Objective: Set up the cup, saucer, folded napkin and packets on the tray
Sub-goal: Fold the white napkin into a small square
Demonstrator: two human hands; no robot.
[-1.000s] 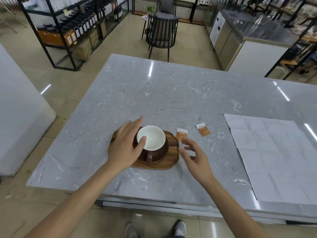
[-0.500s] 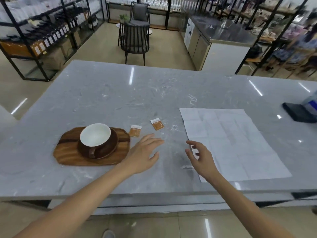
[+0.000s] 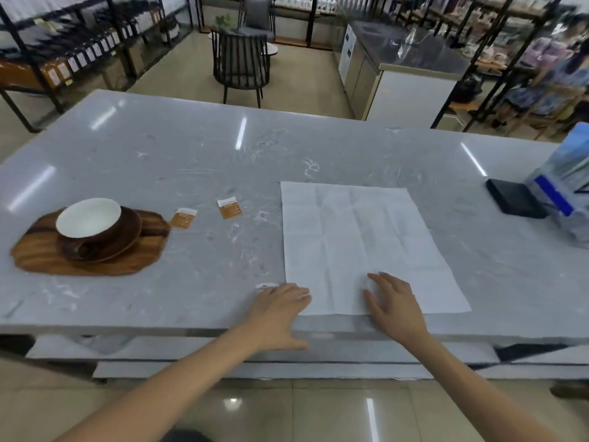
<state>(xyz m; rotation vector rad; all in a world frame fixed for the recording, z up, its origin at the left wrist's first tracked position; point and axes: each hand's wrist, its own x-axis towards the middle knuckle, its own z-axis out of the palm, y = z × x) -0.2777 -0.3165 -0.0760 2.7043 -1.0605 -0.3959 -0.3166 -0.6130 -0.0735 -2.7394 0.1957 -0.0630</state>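
Note:
A white-lined brown cup [image 3: 88, 220] sits on a brown saucer [image 3: 127, 237] on the wooden tray [image 3: 134, 260] at the left. Two orange packets lie on the marble to the tray's right, one [image 3: 182, 218] close to it and one [image 3: 229, 208] farther along. A large white napkin [image 3: 357, 237] lies unfolded and flat at centre right. My left hand [image 3: 277, 309] rests with fingers spread at the napkin's near left corner. My right hand [image 3: 393, 303] lies flat on the napkin's near edge. Neither hand holds anything.
The grey marble table [image 3: 207, 161] ends just under my wrists. A black box [image 3: 514, 200] and a blue-and-clear plastic pack [image 3: 565, 189] stand at the right. Beyond the table are a dark chair [image 3: 240, 63], shelving and a steel counter.
My left hand has left the cup and moved right to the napkin's corner. My right hand has moved right onto the napkin. The view has swung right.

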